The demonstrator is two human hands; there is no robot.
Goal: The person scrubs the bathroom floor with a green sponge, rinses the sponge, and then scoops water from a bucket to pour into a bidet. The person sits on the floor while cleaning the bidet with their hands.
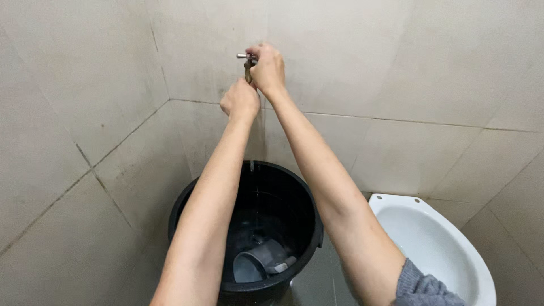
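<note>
A metal wall tap [246, 58] juts from the beige tiled wall near the corner. My right hand [267, 69] is closed around the tap's handle at the top. Just below it, my left hand [241, 101] is clenched under the spout, hiding the outlet. A thin stream of water falls from there into a black bucket [303, 198] standing on the floor under the tap. The bucket holds some water, and a grey plastic dipper [262, 260] lies in it with its handle pointing right.
A white toilet bowl [391, 201] without a seat stands to the right of the bucket. Tiled walls meet in a corner on the left. A grey sleeve [422, 286] is pushed up on my right arm.
</note>
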